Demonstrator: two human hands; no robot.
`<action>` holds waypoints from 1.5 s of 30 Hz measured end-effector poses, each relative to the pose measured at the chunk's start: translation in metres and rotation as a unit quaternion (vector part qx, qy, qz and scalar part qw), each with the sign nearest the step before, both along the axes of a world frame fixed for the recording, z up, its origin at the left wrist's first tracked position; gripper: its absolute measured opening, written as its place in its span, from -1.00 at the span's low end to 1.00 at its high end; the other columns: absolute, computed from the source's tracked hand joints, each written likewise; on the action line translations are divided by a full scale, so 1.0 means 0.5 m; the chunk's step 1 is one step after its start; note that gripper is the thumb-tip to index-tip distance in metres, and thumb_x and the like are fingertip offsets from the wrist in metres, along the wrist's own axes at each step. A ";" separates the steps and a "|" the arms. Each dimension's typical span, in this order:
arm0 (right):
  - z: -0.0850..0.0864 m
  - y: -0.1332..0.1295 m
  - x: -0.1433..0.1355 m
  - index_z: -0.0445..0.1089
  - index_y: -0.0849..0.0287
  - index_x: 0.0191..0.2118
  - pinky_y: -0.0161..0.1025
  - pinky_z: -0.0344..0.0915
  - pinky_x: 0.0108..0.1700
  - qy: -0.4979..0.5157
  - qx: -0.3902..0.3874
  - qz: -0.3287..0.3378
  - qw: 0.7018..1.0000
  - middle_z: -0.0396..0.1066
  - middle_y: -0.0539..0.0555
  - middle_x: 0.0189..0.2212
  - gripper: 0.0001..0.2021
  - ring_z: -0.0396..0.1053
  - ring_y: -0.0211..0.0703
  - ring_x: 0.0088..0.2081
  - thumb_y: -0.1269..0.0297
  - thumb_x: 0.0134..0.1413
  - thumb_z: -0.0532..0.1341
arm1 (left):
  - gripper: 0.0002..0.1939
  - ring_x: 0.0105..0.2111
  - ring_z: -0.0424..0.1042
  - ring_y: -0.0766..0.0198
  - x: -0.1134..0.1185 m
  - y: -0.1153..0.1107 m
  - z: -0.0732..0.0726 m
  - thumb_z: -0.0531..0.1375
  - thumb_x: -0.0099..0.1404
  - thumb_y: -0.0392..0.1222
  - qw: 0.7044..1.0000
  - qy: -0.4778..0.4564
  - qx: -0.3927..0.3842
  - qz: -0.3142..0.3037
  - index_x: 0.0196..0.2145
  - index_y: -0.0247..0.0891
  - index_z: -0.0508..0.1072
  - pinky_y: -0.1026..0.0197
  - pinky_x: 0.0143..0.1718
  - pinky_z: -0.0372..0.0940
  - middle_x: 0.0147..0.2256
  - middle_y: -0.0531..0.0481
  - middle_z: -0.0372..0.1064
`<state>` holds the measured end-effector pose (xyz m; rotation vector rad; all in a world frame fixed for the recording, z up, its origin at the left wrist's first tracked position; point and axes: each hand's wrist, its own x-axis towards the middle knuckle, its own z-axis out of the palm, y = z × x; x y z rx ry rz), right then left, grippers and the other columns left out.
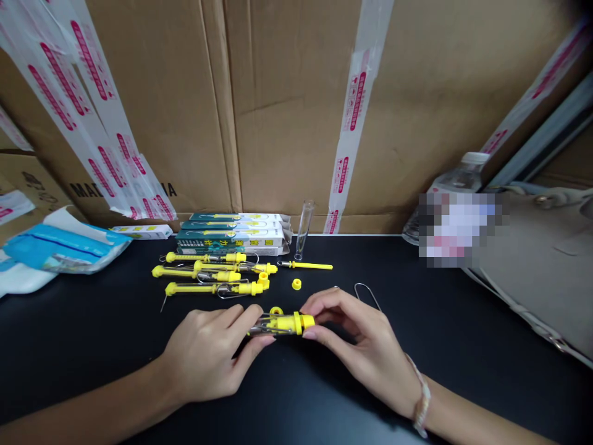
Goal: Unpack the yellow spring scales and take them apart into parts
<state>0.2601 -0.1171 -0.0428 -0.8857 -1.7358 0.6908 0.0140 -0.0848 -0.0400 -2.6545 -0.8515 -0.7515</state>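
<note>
A yellow and clear spring scale lies level between my two hands. My left hand is wrapped round its left part. The thumb and forefinger of my right hand pinch the yellow cap at its right end. Just behind the scale lies a yellow ring, and farther back is another small yellow ring. Several similar spring scales lie in rows at the back left. A thin yellow rod with a metal hook rests behind the small ring. Behind my right hand a bent metal wire is partly hidden.
Stacked printed boxes and an upright clear tube stand against a cardboard wall. A blue packet is at the left. A plastic bottle and a grey bag occupy the right side of the black table.
</note>
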 end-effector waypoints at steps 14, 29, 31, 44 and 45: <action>0.001 -0.002 0.000 0.43 0.12 -0.27 -0.36 0.47 -0.21 -0.014 -0.029 0.014 0.999 0.51 0.01 -0.29 -0.91 0.50 -0.26 -0.29 0.32 0.18 0.36 | -0.76 -0.61 0.51 0.19 -0.002 0.001 -0.001 0.02 0.50 -0.07 1.000 0.003 -0.006 -0.001 -0.13 -0.24 0.39 0.18 -0.66 0.26 -0.47 0.06 0.48; -0.001 0.001 -0.001 0.41 0.12 -0.21 -0.38 0.47 -0.29 -0.009 -0.099 0.024 0.995 0.50 -0.05 -0.37 -0.80 0.48 -0.29 -0.41 0.29 0.09 0.41 | -0.74 -0.62 0.50 0.22 0.001 0.001 0.002 0.00 0.51 -0.06 1.000 0.000 0.002 -0.005 -0.15 -0.25 0.39 0.21 -0.65 0.25 -0.49 0.05 0.47; 0.002 -0.002 -0.001 0.42 0.12 -0.22 -0.38 0.47 -0.29 -0.010 -0.086 0.021 0.996 0.52 -0.03 -0.36 -0.87 0.49 -0.28 -0.40 0.27 0.16 0.37 | -0.75 -0.62 0.50 0.21 0.001 0.001 0.003 0.00 0.51 -0.06 1.000 0.000 0.002 -0.008 -0.14 -0.25 0.39 0.20 -0.66 0.25 -0.49 0.05 0.46; 0.004 0.021 0.019 0.54 0.07 -0.24 -0.38 0.47 -0.24 0.050 -0.023 -0.058 0.997 0.55 0.03 -0.25 -0.97 0.52 -0.22 -0.26 0.32 0.18 0.35 | -0.77 -0.61 0.51 0.22 0.000 0.001 -0.002 0.02 0.51 -0.07 1.000 -0.007 0.005 0.002 -0.13 -0.24 0.38 0.19 -0.65 0.25 -0.49 0.08 0.47; 0.005 0.028 0.024 0.55 0.07 -0.19 -0.37 0.47 -0.26 0.040 -0.016 -0.076 0.996 0.55 0.03 -0.25 -0.93 0.52 -0.23 -0.28 0.32 0.22 0.32 | -0.77 -0.61 0.51 0.21 0.000 0.001 -0.002 0.02 0.51 -0.07 1.000 -0.007 0.006 0.002 -0.13 -0.24 0.38 0.19 -0.66 0.25 -0.49 0.08 0.47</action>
